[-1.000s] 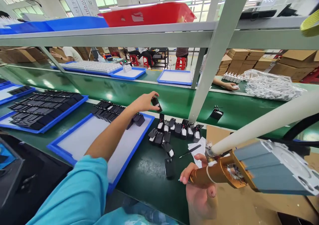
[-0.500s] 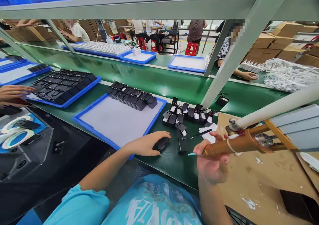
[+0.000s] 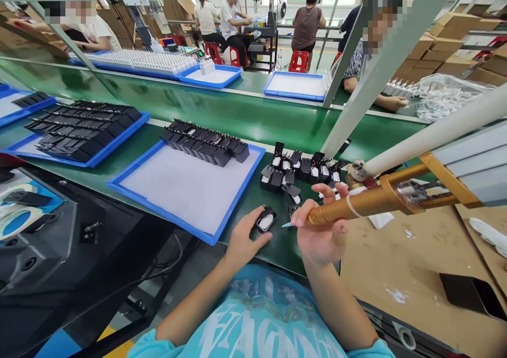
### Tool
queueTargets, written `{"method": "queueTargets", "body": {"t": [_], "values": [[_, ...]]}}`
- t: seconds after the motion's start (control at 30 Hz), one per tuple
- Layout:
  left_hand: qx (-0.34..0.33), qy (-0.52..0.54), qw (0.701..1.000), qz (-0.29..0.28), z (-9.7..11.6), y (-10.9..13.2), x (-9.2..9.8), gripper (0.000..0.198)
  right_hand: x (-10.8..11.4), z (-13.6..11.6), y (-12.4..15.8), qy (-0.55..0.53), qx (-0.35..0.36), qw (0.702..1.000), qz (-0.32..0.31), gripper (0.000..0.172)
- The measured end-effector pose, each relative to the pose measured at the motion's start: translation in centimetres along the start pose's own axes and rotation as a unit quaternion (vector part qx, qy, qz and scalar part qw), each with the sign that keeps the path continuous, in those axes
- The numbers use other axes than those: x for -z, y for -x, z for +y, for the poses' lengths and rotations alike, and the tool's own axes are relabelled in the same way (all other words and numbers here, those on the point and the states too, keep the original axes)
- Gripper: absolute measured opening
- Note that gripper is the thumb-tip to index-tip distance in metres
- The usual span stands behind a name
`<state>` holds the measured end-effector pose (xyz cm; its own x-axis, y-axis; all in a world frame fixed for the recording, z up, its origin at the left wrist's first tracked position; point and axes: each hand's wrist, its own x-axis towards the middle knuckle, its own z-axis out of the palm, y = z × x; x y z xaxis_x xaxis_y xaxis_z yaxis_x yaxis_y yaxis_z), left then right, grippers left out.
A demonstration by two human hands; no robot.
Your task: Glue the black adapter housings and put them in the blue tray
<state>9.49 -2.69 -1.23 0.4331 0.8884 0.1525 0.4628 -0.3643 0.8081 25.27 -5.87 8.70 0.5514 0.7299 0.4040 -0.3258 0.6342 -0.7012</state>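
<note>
My left hand grips a small black plastic case at the bench edge, thumb on the near side and fingers on the far side. White material shows inside its open top. In my right hand is a gold-coloured dispensing gun, held from below and behind its front end. Its pale blue nozzle points left, just to the right of the case and apart from it. Behind the nozzle several similar black cases stand in a cluster, lids raised, white material inside some.
A blue-rimmed tray with rows of black cases lies left of my hands; a fuller tray is farther left. A slanted metal post rises ahead. Cardboard with a dark phone-like slab lies at right. Co-workers sit beyond.
The case in my left hand now shows its open top with white inside. My right hand has brought the gun's nozzle left and up, closer to it. The view has tilted down.
</note>
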Motion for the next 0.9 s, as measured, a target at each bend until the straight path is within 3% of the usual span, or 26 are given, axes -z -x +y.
{"method": "queueTargets", "body": {"t": [0.07,0.2,0.4,0.53,0.67,0.9], "values": [[-0.014,-0.055,0.998,0.031,0.1,0.2,-0.7,0.054,-0.5,0.3,-0.2,0.0,0.007,1.0,0.004,0.037],[-0.007,-0.104,0.992,0.07,1.1,-0.2,-1.0,0.036,-1.0,0.7,-0.6,-0.016,0.019,1.0,0.014,0.041],[-0.101,-0.077,0.987,0.094,2.8,0.0,0.2,0.032,-1.0,0.9,-0.7,-0.018,0.018,0.999,0.02,0.046],[-0.142,-0.07,0.981,0.108,3.2,0.1,0.6,0.033,-0.7,1.0,-0.7,-0.011,0.02,1.0,0.013,0.034],[-0.155,-0.074,0.979,0.114,3.3,0.1,0.7,0.034,-0.7,0.9,-0.7,-0.024,0.022,0.999,0.001,0.026],[-0.134,-0.059,0.984,0.102,3.4,0.0,0.7,0.032,-1.0,0.7,-0.8,-0.021,0.027,0.999,0.01,0.043]]}}
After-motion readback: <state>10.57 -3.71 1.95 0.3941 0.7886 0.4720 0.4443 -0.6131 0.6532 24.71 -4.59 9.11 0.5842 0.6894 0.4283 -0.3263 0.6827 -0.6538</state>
